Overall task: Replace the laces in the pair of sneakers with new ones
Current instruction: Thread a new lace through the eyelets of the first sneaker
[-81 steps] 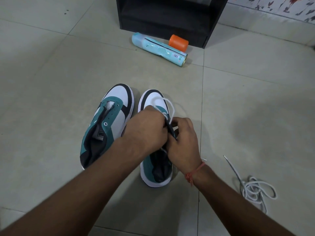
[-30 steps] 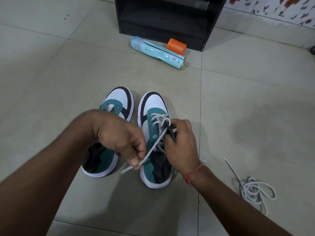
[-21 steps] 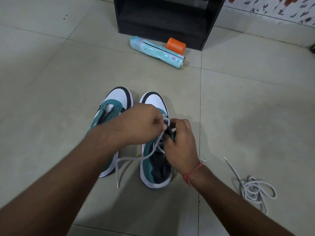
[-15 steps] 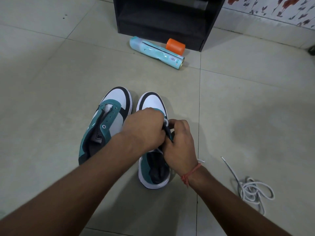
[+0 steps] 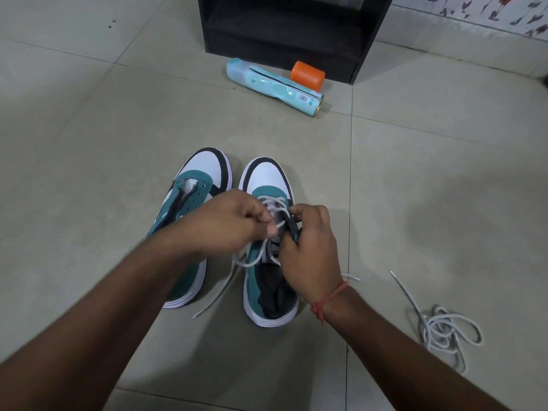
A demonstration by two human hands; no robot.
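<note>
We pinch white lace [image 5: 268,229] with left hand [image 5: 228,223]; right hand [image 5: 308,247] grips tongue [image 5: 292,228] of right sneaker [image 5: 267,185]. Risk: lace end slips, skips 1 eyelet (left sneaker [image 5: 195,188] unlaced).

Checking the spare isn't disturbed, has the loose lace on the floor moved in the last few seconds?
No. The loose lace lies in the same coil right of the tile seam, as before.

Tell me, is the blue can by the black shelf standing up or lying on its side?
Lying on its side. The blue can lies lengthwise on the floor tiles, one round end facing the camera.
</note>
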